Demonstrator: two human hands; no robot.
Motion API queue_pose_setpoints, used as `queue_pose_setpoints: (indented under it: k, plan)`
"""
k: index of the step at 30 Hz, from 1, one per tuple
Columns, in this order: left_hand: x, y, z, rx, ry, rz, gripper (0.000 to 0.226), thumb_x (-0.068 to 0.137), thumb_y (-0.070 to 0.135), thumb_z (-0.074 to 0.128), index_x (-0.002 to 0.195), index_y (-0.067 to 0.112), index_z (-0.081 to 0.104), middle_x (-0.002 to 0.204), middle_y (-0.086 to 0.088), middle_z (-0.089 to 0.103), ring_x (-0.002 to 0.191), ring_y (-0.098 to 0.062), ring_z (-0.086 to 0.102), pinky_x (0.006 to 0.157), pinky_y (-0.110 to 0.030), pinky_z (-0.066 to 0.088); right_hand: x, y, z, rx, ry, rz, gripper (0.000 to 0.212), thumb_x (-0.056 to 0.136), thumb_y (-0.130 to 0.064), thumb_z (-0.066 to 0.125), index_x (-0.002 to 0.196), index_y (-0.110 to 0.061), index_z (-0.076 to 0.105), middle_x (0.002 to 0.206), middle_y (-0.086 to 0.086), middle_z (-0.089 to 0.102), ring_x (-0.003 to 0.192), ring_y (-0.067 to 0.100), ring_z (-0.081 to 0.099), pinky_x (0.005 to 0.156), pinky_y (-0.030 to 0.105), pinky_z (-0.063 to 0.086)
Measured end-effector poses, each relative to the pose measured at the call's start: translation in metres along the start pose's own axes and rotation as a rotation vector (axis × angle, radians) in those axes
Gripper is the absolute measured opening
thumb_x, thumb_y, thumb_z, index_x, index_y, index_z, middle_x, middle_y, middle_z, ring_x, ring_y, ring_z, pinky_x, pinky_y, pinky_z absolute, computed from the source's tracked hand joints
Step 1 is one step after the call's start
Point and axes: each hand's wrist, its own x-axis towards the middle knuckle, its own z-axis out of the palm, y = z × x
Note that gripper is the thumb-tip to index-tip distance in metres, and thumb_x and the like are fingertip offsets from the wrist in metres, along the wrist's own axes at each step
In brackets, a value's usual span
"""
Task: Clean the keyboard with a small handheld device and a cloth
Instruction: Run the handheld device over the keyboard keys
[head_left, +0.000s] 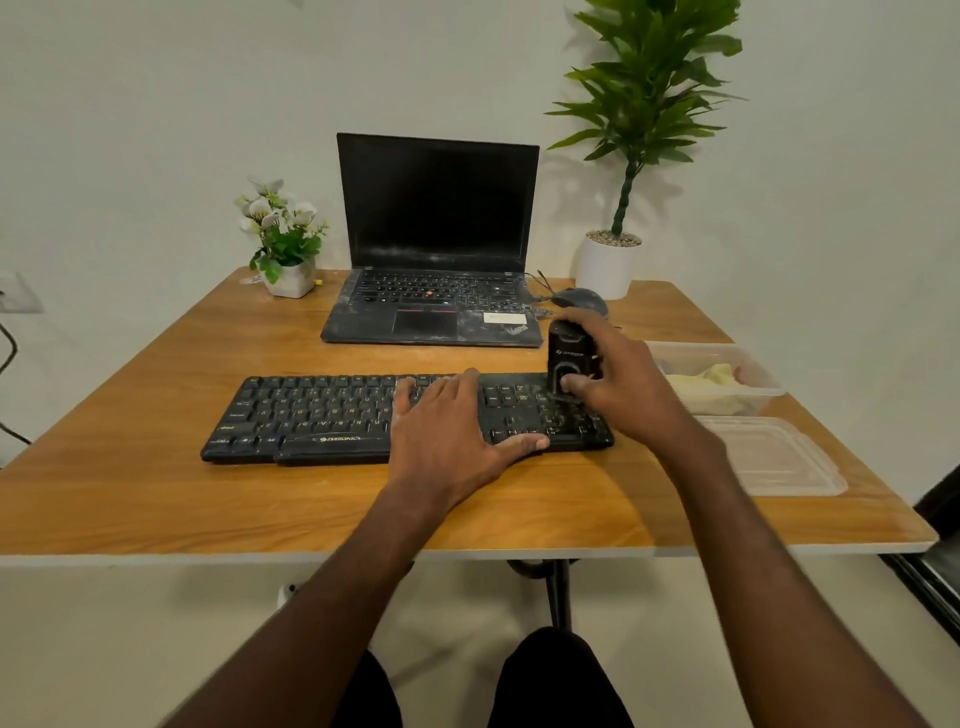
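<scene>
A black keyboard (311, 418) lies across the middle of the wooden table (156, 499). My left hand (452, 431) rests flat on its centre-right keys with the fingers straight and the thumb along the front edge. My right hand (618, 384) grips a small black handheld device (569, 351), held upright with its lower end on the number pad at the keyboard's right end. A yellow cloth (711, 376) lies in a clear plastic container (727, 353) to the right of that hand.
A dusty open laptop (436, 291) stands behind the keyboard, with a black mouse (579, 300) beside it. A small flower pot (285, 254) sits back left and a tall potted plant (613, 260) back right. A clear lid (769, 457) lies near the right edge.
</scene>
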Motion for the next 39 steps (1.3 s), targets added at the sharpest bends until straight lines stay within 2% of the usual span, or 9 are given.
queue_pose_setpoints:
  k: [6, 9, 13, 17, 22, 28, 33, 36, 39]
  plan:
    - [0.0, 0.0, -0.002, -0.002, 0.003, -0.002, 0.113, 0.072, 0.108, 0.037, 0.146, 0.023, 0.049, 0.146, 0.001, 0.063, 0.141, -0.018, 0.055, 0.131, -0.053, 0.011, -0.001, 0.002, -0.002, 0.022, -0.082, -0.021, 0.073, 0.085, -0.007, 0.078, 0.139, -0.047, 0.05, 0.132, -0.009, 0.059, 0.114, 0.014, 0.063, 0.083, 0.029, 0.061]
    - [0.0, 0.001, -0.001, 0.009, 0.003, 0.003, 0.114, 0.072, 0.108, 0.037, 0.146, 0.022, 0.049, 0.146, 0.0, 0.064, 0.14, -0.018, 0.055, 0.132, -0.053, 0.014, -0.001, 0.004, -0.006, -0.091, 0.027, 0.014, 0.075, 0.086, -0.009, 0.078, 0.144, -0.045, 0.047, 0.131, -0.002, 0.063, 0.111, 0.014, 0.064, 0.077, 0.018, 0.055]
    - [0.001, 0.0, 0.0, -0.007, 0.029, 0.021, 0.114, 0.073, 0.106, 0.042, 0.148, 0.02, 0.047, 0.143, -0.001, 0.065, 0.137, -0.019, 0.057, 0.128, -0.048, 0.021, -0.002, -0.005, 0.015, -0.015, 0.116, 0.018, 0.078, 0.085, -0.014, 0.08, 0.142, -0.055, 0.044, 0.132, -0.002, 0.064, 0.107, 0.015, 0.067, 0.084, 0.037, 0.063]
    - [0.001, 0.0, 0.001, -0.013, 0.027, 0.016, 0.12, 0.073, 0.105, 0.044, 0.157, 0.019, 0.04, 0.149, -0.001, 0.061, 0.14, -0.019, 0.055, 0.126, -0.046, 0.024, -0.004, -0.008, 0.034, -0.067, 0.198, 0.012, 0.075, 0.088, -0.014, 0.076, 0.142, -0.055, 0.045, 0.132, -0.002, 0.066, 0.11, 0.012, 0.064, 0.084, 0.028, 0.059]
    - [0.001, 0.0, 0.001, -0.012, 0.021, 0.01, 0.12, 0.073, 0.105, 0.042, 0.156, 0.019, 0.04, 0.149, -0.001, 0.061, 0.14, -0.019, 0.054, 0.127, -0.048, 0.023, -0.002, -0.008, 0.009, 0.075, -0.094, -0.019, 0.075, 0.085, -0.006, 0.078, 0.137, -0.051, 0.051, 0.135, -0.007, 0.062, 0.114, 0.009, 0.064, 0.089, 0.038, 0.062]
    - [0.001, 0.002, -0.001, -0.003, 0.023, 0.02, 0.118, 0.074, 0.104, 0.043, 0.155, 0.017, 0.041, 0.148, -0.002, 0.062, 0.139, -0.02, 0.055, 0.127, -0.047, 0.022, -0.004, -0.01, 0.029, -0.07, 0.113, 0.0, 0.073, 0.092, -0.01, 0.072, 0.145, -0.051, 0.041, 0.134, -0.001, 0.064, 0.113, 0.016, 0.063, 0.082, 0.023, 0.052]
    - [0.0, 0.002, -0.002, -0.016, 0.024, 0.015, 0.111, 0.073, 0.103, 0.047, 0.148, 0.021, 0.044, 0.143, 0.001, 0.063, 0.136, -0.018, 0.056, 0.126, -0.045, 0.022, 0.004, -0.005, 0.012, -0.083, -0.064, 0.02, 0.075, 0.089, -0.012, 0.075, 0.144, -0.048, 0.04, 0.136, 0.002, 0.061, 0.115, 0.021, 0.065, 0.084, 0.033, 0.061]
    - [0.0, 0.002, -0.002, -0.007, 0.024, 0.015, 0.115, 0.073, 0.104, 0.045, 0.151, 0.02, 0.044, 0.145, 0.0, 0.063, 0.137, -0.018, 0.056, 0.127, -0.046, 0.021, 0.003, -0.007, 0.012, -0.142, 0.03, 0.022, 0.075, 0.089, -0.013, 0.076, 0.145, -0.046, 0.04, 0.135, 0.003, 0.062, 0.113, 0.021, 0.065, 0.077, 0.024, 0.057]
    - [0.001, 0.0, -0.001, -0.005, 0.021, 0.015, 0.119, 0.073, 0.105, 0.043, 0.155, 0.018, 0.042, 0.148, -0.001, 0.061, 0.14, -0.019, 0.054, 0.128, -0.047, 0.021, 0.001, -0.002, 0.007, -0.052, -0.05, 0.01, 0.072, 0.087, -0.011, 0.077, 0.141, -0.047, 0.045, 0.133, -0.004, 0.06, 0.112, 0.016, 0.065, 0.071, 0.016, 0.053]
